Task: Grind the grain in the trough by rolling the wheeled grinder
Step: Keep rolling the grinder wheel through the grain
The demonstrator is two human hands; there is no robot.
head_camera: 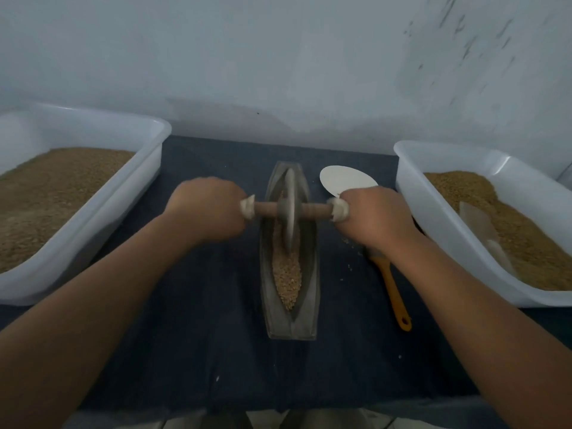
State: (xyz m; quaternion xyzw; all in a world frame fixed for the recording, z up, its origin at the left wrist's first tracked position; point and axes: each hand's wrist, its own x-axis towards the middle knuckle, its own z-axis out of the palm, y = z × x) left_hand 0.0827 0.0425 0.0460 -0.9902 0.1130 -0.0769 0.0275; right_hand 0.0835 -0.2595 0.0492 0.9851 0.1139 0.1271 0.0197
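Observation:
A narrow grey boat-shaped trough lies lengthwise in the middle of the dark cloth. Tan grain fills its groove. The wheeled grinder's metal disc stands upright in the far half of the trough, on a wooden axle with cloth-wrapped ends. My left hand grips the left end of the axle. My right hand grips the right end. Both fists hide the handle ends.
A white tub of grain stands at the left, another white tub with grain and a scoop at the right. A brush with a yellow handle and a white round plate lie right of the trough. A wall rises behind.

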